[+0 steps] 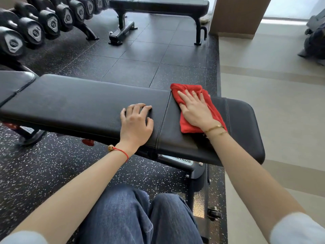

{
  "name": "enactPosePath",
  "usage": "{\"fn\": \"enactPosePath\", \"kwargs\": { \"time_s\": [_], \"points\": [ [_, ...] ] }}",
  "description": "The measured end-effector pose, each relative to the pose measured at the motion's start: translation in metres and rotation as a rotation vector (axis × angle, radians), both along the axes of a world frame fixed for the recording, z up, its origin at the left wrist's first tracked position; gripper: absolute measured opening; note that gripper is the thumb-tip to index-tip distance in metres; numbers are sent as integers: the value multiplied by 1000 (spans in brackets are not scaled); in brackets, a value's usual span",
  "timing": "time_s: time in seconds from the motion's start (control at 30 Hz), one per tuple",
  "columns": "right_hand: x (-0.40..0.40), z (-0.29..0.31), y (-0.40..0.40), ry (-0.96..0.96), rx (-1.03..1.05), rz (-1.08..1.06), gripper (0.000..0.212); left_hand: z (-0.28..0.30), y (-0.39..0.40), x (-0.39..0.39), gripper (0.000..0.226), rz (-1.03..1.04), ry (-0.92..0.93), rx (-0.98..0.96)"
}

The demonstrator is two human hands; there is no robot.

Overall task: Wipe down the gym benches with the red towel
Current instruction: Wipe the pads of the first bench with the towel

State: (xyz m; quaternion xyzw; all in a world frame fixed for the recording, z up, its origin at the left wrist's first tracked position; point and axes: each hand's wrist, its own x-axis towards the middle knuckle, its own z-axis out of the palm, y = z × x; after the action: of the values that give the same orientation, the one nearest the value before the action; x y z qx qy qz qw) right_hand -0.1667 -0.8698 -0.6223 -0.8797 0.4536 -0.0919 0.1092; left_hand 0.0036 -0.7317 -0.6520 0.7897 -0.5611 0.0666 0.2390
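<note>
A black padded gym bench (73, 104) runs across the view from left to right in front of me. The red towel (213, 111) lies folded on its right pad, near the seam between the pads. My right hand (195, 110) presses flat on the towel with the fingers spread, pointing away from me. My left hand (136, 122) rests on the longer pad just left of the seam, fingers slightly curled on the leather, holding nothing. A second black flat bench (158, 5) stands farther back.
A rack of black dumbbells (33, 30) lines the upper left. Speckled black rubber floor (133, 55) lies between the benches. To the right is pale flooring (272, 103), a brown pillar (237, 14) and grey equipment (314, 41). My knees in jeans (137, 217) are below the bench.
</note>
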Motion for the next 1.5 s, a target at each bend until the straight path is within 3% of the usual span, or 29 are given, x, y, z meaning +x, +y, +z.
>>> {"fn": "enactPosePath", "kwargs": {
  "time_s": [0.13,0.3,0.57,0.83,1.17,1.5],
  "points": [
    [43,-3,26,-3,-42,142,52,3,0,-1,42,22,-2,8],
    [25,-9,53,-64,-69,204,51,4,1,0,40,13,6,-3],
    [-24,-2,-2,-8,-14,-92,53,3,3,3,39,-12,31,-9],
    [-66,-8,62,-30,-86,59,54,0,5,4,40,-26,29,-11],
    [-112,3,-9,0,24,-285,53,-1,5,5,43,-33,28,-15],
    [-135,-6,41,-19,-20,-220,55,-1,6,3,40,-41,32,-15]
  ]
}}
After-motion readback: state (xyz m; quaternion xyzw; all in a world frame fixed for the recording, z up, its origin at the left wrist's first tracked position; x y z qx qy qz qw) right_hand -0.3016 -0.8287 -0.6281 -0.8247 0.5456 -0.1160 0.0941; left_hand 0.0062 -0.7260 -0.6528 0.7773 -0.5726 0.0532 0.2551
